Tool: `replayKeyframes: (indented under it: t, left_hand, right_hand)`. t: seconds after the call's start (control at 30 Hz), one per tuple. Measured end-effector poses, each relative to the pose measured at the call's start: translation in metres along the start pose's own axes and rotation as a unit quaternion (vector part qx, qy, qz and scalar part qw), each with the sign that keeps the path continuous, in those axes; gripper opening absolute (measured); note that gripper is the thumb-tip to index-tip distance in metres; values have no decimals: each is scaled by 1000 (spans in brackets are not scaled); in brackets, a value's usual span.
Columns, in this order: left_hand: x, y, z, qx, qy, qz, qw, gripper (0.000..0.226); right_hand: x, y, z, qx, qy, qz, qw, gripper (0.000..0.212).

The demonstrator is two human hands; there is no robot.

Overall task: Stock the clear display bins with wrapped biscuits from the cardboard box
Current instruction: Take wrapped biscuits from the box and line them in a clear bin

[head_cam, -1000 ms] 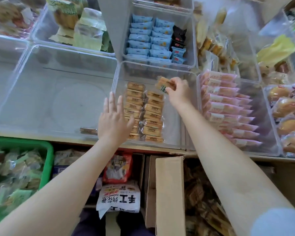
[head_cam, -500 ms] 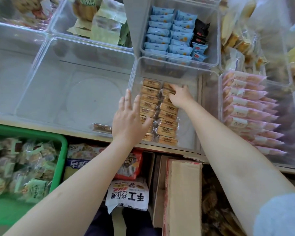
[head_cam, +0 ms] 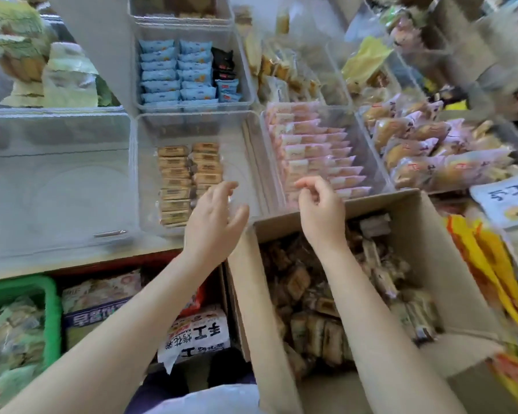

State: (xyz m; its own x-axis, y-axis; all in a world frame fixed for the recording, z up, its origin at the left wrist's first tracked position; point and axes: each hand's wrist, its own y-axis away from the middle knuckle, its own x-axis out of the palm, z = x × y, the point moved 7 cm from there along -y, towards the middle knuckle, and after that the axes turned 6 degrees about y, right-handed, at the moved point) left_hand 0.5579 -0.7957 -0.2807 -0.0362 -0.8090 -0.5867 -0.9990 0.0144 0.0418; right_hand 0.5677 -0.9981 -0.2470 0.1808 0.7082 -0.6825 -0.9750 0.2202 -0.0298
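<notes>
My left hand (head_cam: 214, 216) and right hand (head_cam: 322, 209) hung loose-fingered, each grip holding nothing, over the brown cardboard box (head_cam: 431, 249) of wrapped biscuits (head_cam: 305, 297) (loosely heaped); two rows of tan biscuit packs (head_cam: 189, 180) filled the clear plastic bin (head_cam: 240, 138).

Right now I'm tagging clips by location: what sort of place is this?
Most likely a snack shop's display counter. Clear bins hold neat rows of wrapped biscuits and pink-wrapped cakes, and an open cardboard box of restock sits below both empty hands.

two hands (head_cam: 214, 218), one cardboard box (head_cam: 425, 234)
</notes>
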Motion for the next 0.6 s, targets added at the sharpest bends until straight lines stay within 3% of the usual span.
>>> replayKeyframes:
  t: [0.03, 0.1, 0.2, 0.27, 0.33, 0.43, 0.5, 0.6]
  left_hand:
    - [15, 9, -22, 38, -8, 24, 999, 45]
    - [48, 23, -52, 106, -62, 67, 990, 51]
    - [91, 37, -63, 126, -180, 111, 969, 69]
    - [105, 44, -58, 135, -258, 112, 950, 76]
    - [108, 46, -55, 153, -285, 93, 942, 78]
    - [108, 44, -56, 161, -289, 87, 940, 76]
    - [109, 43, -55, 151, -295, 95, 939, 75]
    - [102, 41, -57, 114, -232, 112, 959, 71]
  right_hand:
    - [-18, 10, -23, 34, 19, -14, 999, 19]
    - [-38, 29, -74, 113, 87, 27, 989, 18]
    - [-58, 51, -146, 179, 214, 97, 955, 20]
    - [-65, 67, -179, 227, 284, 141, 921, 45]
    - [-63, 75, -193, 227, 340, 180, 895, 73]
    - [-51, 75, -187, 177, 418, 194, 870, 68]
    - [-45, 75, -182, 170, 413, 191, 874, 68]
    - [-43, 78, -163, 171, 265, 188, 930, 78]
